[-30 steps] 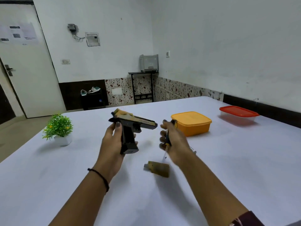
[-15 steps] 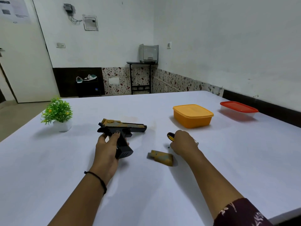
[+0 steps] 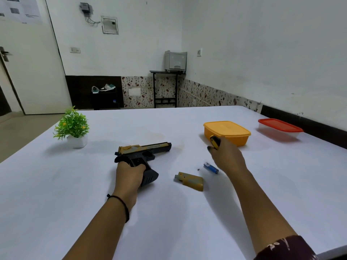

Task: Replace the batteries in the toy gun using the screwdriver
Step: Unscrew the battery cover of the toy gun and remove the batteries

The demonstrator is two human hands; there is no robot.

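Left hand (image 3: 130,172) reaches fwd, forearm low over the white table (image 3: 47,184), fingers wrapped round the black grip of the toy gun (image 3: 144,152). Gun lies on its side on the table, black & gold, barrel pointing right. A thin black band sits on the left wrist.

Right hand (image 3: 226,158) is raised over the table, back of hand toward the camera, fingers closed round the screwdriver (image 3: 215,142); only its yellow/black handle end shows above the knuckles, shaft hidden. Dark floral sleeve at the right arm's near end.

Btwn the two hands, on the table: gold battery cover (image 3: 190,181), lying flat, near the gun's grip base but apart from it. Just beyond it a tiny dark screw (image 3: 198,169), and beside that a blue battery (image 3: 211,167), just left of the right wrist.

Further back: orange lidded container (image 3: 229,131) just behind the right hand, clear box w/ red lid (image 3: 279,127) to its right, small green potted plant (image 3: 72,126) at far left.
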